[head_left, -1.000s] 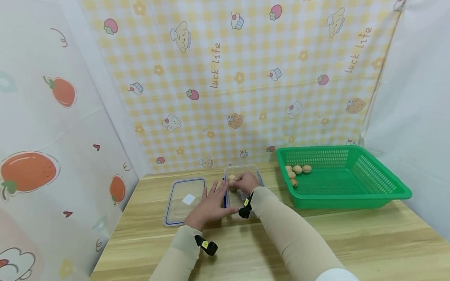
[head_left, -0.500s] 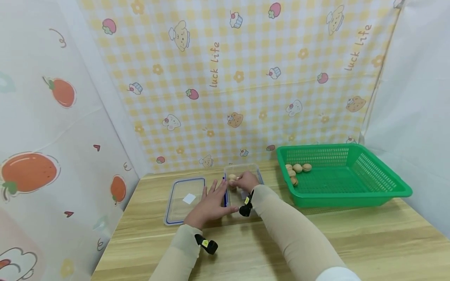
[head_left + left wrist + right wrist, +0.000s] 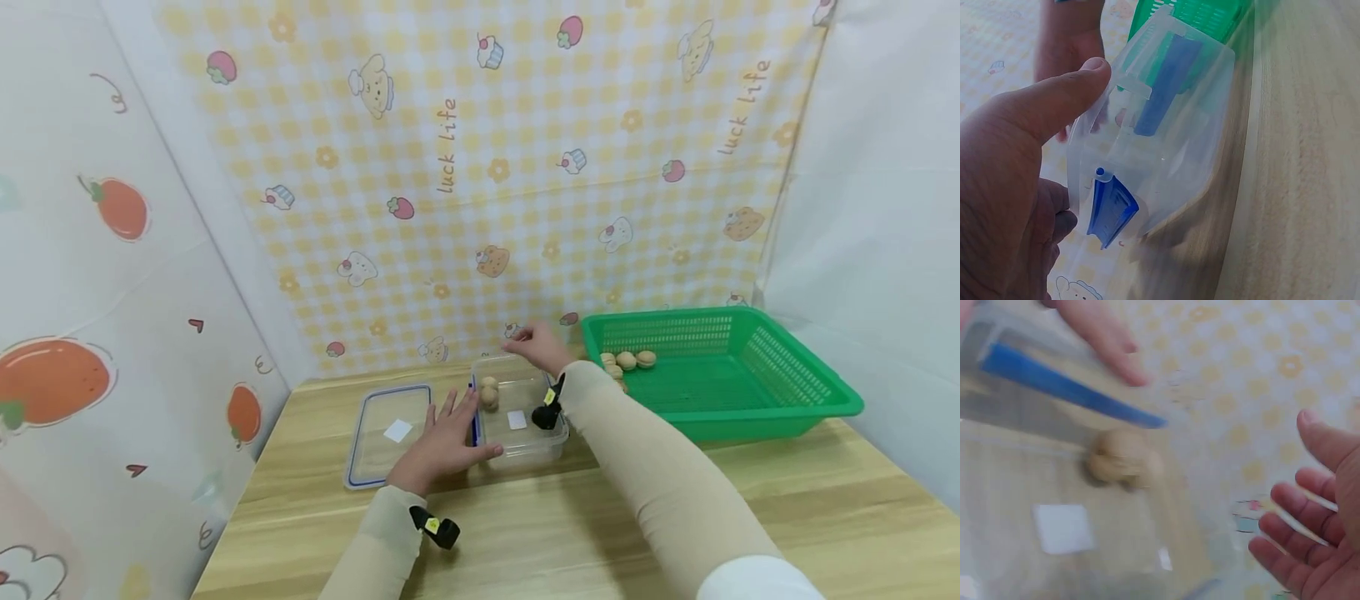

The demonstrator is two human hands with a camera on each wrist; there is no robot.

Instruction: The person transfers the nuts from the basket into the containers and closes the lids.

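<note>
A clear plastic food container with blue clips stands on the table. Inside, a few walnuts sit together in its back left corner. My left hand rests along the container's left side, fingers spread and thumb stretched along the near rim. Above the container's back right part is my right hand. The right wrist view shows that right hand holding nothing, its fingers loosely bent and apart from the walnuts.
Left of the container lies its clear lid with a blue seal and a white label. A green plastic basket stands at the right, with several walnuts in its left back corner. Patterned cloth hangs behind the wooden table.
My right hand has let go of a walnut in the container and lifted up, back and right. The left hand has stayed against the container. The head view has shifted slightly.
</note>
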